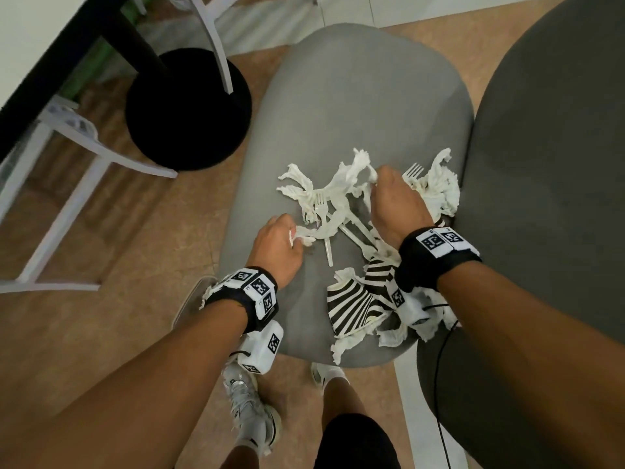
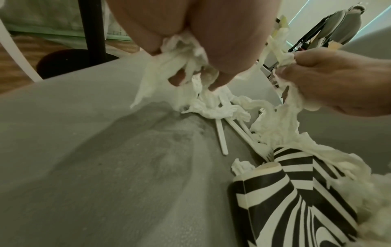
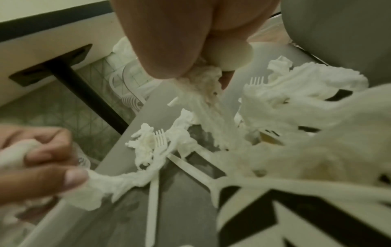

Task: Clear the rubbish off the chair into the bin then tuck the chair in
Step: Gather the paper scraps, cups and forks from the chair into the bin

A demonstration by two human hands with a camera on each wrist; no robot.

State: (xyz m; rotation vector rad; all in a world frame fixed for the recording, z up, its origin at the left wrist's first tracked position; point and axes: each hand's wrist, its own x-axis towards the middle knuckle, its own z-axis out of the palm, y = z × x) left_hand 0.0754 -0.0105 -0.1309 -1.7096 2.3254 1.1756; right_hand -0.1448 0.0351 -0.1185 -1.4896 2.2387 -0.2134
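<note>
Rubbish lay strewn over the front half of the grey chair seat [image 1: 338, 96] — torn white tissue [image 1: 341, 184], several white plastic forks [image 1: 328, 245] and crushed black-and-white striped paper cups [image 1: 351, 306] at the near edge.

We had both hands down in the pile at once. Our left hand [image 1: 279, 247] had its fingers curled round a twisted strand of tissue at the left of the heap; the left wrist view showed the fingers [image 2: 180, 78] closed through the paper. Our right hand [image 1: 394, 201] was bunched on another wad further back, fingers and thumb pinching it, beside a fork [image 1: 413, 171] and a larger tissue clump [image 1: 439, 187].

We judged the two grips to be a gathering move: the tissue was draped over the forks, so pulling it inward from both sides would likely bundle the cutlery with it. The forks looked loose — they could slip out as the bundle lifted.

Cups remained ungripped under our right wrist. No bin showed in any view. The chair stood out from the table [image 1: 50, 62], whose black pedestal base [image 1: 187, 110] sat to the left; tucking in was not yet begun.
</note>
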